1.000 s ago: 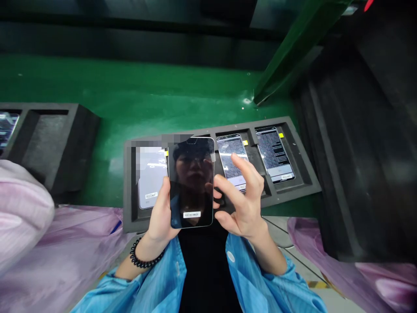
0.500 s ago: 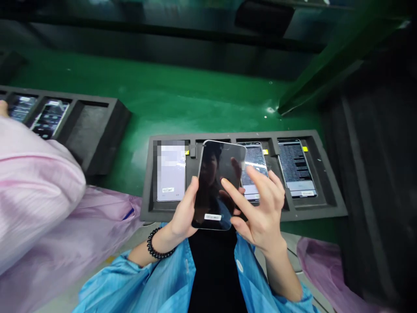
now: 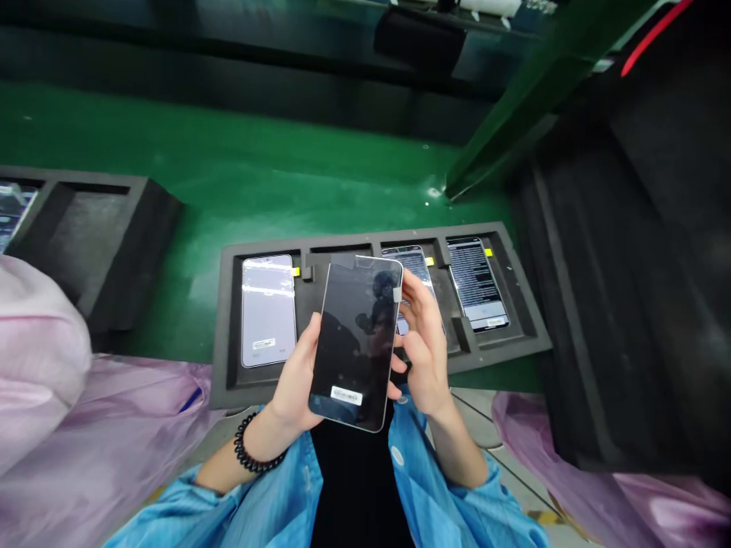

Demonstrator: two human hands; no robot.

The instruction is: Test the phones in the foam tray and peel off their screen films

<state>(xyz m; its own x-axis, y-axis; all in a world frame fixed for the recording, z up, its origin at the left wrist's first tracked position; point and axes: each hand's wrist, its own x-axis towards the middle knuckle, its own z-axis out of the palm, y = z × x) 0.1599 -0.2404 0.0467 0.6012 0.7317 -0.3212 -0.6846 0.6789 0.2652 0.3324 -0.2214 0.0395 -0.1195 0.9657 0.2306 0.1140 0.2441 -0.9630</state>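
A large smartphone (image 3: 354,342) with a dark screen is held over the foam tray (image 3: 336,250), tilted slightly, with a small barcode label (image 3: 346,396) near its bottom edge. My left hand (image 3: 295,380) grips it from the left, thumb on the edge and fingertips showing past the right side. Along the upper right edge, my right hand (image 3: 423,342) has its fingers curled against the phone, partly hidden behind it. In the tray lie a phone with a pale lit screen (image 3: 268,304) and two phones showing lines of text, one (image 3: 478,285) at the right end.
To the left stands another dark foam tray (image 3: 140,228) with a phone in it. A person's pink sleeve (image 3: 39,358) is close on that side. Black padded material (image 3: 605,304) and a green post (image 3: 502,106) border the green bench (image 3: 240,167) on the right.
My right index finger has left the screen, and that hand has moved to the phone's right edge. My left hand still holds the phone. The whole view has shifted.
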